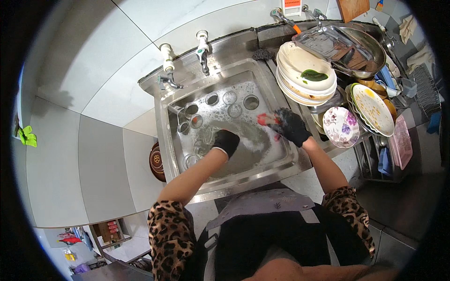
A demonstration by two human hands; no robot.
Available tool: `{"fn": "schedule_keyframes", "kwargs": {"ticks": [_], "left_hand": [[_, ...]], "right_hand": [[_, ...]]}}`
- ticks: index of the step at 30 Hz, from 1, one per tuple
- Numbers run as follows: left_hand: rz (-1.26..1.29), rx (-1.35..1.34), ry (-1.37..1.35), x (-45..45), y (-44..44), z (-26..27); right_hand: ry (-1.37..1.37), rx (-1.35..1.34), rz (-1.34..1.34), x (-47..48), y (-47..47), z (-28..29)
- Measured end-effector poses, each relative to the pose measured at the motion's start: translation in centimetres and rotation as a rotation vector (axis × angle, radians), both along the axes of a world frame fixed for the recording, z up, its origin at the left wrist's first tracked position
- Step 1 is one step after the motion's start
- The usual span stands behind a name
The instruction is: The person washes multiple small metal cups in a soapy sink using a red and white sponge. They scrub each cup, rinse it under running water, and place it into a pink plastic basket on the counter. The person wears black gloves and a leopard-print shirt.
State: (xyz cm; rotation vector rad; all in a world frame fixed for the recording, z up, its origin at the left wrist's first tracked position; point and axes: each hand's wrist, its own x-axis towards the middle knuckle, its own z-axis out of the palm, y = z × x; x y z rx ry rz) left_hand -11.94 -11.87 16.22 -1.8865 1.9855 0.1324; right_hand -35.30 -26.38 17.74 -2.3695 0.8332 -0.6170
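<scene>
Both hands wear black gloves over a steel sink [228, 194] filled with soapy water. My left hand [226, 143] is curled at a clear drinking glass [210, 135] in the water; its fingertips are hidden, so its hold is unclear. At the sink's right side, my right hand [291, 127] is by a red and pale cloth or scrubber [269, 120], seemingly in its fingers. Several clear glasses stand or lie in the water, among them one [251, 102] near the back right and one [191, 161] at the front left.
Stacked white plates [306, 63] with food scraps stand right of the sink, beside a floral bowl [341, 127], a yellow-stained plate [373, 109] and a metal pan [372, 52]. Two taps [203, 56] [169, 80] rise behind the sink. A dark scouring pad [263, 54] lies at its back right corner.
</scene>
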Motion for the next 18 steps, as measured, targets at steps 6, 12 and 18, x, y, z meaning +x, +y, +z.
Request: {"fn": "schedule_keyframes", "kwargs": {"ticks": [6,12,18], "left_hand": [[0.483,-0.077,0.894,6.7,3.5,2.8],[0.818,-0.237,1.683,4.7,6.3,-0.5],[0.722,-0.317,1.659,5.0,7.5,-0.4]], "right_hand": [[-0.424,0.200,-0.145,7.2,-0.8,2.4],[-0.902,1.021,0.163,13.9,2.6,2.3],[-0.371,-0.332,0.351,9.9,5.6,-1.0]]}}
